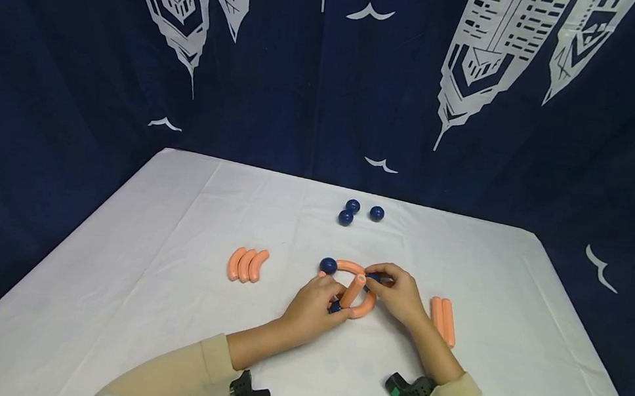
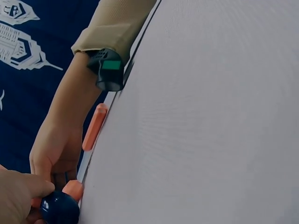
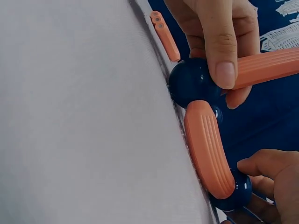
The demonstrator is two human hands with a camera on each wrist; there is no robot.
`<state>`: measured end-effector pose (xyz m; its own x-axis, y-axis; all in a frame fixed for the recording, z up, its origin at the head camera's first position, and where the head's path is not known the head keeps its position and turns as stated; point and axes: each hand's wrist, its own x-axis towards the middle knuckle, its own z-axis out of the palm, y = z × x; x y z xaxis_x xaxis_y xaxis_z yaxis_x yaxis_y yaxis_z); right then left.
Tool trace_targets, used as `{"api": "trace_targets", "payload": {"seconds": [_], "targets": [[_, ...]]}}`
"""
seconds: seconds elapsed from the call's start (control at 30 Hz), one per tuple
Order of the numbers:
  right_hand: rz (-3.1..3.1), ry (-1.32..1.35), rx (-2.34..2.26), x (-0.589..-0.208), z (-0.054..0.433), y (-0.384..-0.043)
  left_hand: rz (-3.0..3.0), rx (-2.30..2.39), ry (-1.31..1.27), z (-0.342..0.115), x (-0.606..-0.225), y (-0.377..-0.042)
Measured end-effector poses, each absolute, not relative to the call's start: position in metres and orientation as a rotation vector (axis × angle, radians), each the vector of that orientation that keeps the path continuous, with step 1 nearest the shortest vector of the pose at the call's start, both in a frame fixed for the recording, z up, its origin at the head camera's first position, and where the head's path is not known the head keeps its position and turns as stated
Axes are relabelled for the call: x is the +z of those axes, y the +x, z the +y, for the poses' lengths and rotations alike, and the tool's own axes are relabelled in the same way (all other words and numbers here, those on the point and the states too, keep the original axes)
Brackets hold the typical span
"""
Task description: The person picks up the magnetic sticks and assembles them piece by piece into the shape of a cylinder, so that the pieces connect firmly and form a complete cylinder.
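My left hand (image 1: 313, 306) pinches a glossy blue ball (image 3: 194, 81) at the near corner of a ring of blue balls and curved orange rods. A straight orange rod (image 1: 352, 291) rises from that ball. At the ring's right side, my right hand (image 1: 397, 294) grips another blue ball (image 3: 236, 191), its fingers partly covering it. Between these two balls runs a curved orange rod (image 3: 208, 149). A second curved rod (image 1: 349, 267) forms the far side, leading to a blue ball (image 1: 328, 265) at the far left. My left hand hides much of the ring's left side.
Curved orange rods (image 1: 246, 265) lie side by side on the white tablecloth (image 1: 190, 314) to the left. Straight orange rods (image 1: 443, 321) lie right of my right hand. Loose blue balls (image 1: 345, 218) sit toward the back. A dark blue printed curtain (image 1: 318, 92) hangs behind the table.
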<state>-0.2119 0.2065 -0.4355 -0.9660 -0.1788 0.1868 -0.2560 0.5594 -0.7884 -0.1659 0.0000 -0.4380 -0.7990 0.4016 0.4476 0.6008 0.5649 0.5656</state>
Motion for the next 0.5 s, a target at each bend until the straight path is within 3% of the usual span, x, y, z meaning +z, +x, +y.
{"api": "trace_targets", "payload": {"seconds": [0.5], "targets": [[-2.735, 0.345, 1.371, -0.434, 0.213, -0.197, -2.555, -1.183, -0.655, -0.022, -0.441, -0.179]]}}
